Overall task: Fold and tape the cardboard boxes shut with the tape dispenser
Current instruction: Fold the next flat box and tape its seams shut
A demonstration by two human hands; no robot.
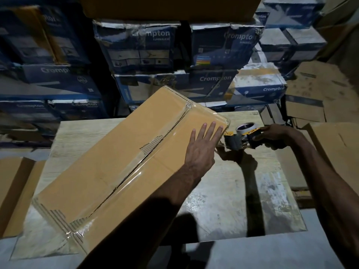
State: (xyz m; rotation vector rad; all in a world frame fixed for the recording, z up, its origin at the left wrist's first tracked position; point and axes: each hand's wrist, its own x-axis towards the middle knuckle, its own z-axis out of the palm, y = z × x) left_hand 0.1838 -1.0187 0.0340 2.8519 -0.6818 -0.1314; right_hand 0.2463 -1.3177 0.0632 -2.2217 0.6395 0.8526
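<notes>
My left hand lies spread flat on the box; beside it my shadowed right hand apparently grips the tape dispenser.

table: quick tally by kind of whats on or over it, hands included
cardboard box: 1
tape dispenser: 1
hands: 2 (left hand flat on the box, right hand gripping the dispenser)
total: 4
</notes>
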